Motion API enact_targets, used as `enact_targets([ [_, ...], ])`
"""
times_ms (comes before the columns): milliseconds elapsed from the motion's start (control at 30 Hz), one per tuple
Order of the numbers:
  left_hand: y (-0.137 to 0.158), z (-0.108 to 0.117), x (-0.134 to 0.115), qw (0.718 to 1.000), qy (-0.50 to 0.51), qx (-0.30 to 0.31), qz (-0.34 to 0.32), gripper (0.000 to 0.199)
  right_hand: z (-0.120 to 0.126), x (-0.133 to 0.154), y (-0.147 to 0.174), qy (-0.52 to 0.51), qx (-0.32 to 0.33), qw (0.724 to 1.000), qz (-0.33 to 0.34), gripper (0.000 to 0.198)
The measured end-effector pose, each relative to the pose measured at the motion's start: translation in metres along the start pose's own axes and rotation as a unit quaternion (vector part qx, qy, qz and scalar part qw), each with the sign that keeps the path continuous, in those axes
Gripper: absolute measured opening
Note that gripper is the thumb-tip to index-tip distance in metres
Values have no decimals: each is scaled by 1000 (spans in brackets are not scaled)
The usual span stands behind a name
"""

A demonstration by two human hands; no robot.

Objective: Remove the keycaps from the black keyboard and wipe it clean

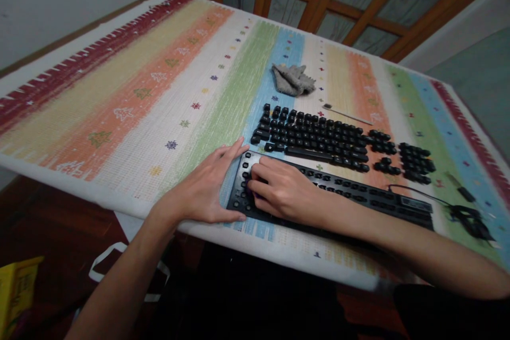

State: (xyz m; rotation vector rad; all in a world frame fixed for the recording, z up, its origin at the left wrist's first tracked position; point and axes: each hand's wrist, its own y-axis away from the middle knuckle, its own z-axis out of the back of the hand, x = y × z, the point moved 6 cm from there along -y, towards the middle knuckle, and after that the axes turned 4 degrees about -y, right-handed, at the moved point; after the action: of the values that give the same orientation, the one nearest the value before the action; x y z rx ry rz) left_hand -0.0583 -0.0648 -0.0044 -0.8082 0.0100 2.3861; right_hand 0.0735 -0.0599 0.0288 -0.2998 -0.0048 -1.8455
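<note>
Spreading the left grip around the end of the keyboard base, from far corner to near corner, probably for preventing any sliding. Curling the right grip over this same end, just beside the left grip, and apparently pinching a small purple piece, hiding it mostly. Having the loose keycaps laid in keyboard order just beyond the right grip, likely for not mixing them. Having the grey cloth farther beyond, seemingly for free working room.
</note>
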Motion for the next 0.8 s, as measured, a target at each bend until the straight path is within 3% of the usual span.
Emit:
enact_targets([
  [100,0,0,0,1000,-4,4,-1,137,6,-1,-1,-57,35,997,42,24],
  [167,0,0,0,1000,-6,3,-2,137,16,-6,-1,-98,17,994,54,22],
  [333,0,1,0,1000,-4,-2,-3,138,57,-31,7,-78,-190,977,-64,16],
  [433,0,0,1,1000,-2,-2,-2,139,67,-32,15,-31,-237,966,-100,15],
  [500,1,0,1,1000,-3,-3,1,137,61,-26,16,-24,-212,973,-87,16],
  [700,1,0,-1,1000,-6,4,-1,137,11,-10,12,-13,-46,998,-31,23],
  [800,1,0,0,1000,-8,5,4,136,2,-5,9,-30,-10,1000,-1,22],
])
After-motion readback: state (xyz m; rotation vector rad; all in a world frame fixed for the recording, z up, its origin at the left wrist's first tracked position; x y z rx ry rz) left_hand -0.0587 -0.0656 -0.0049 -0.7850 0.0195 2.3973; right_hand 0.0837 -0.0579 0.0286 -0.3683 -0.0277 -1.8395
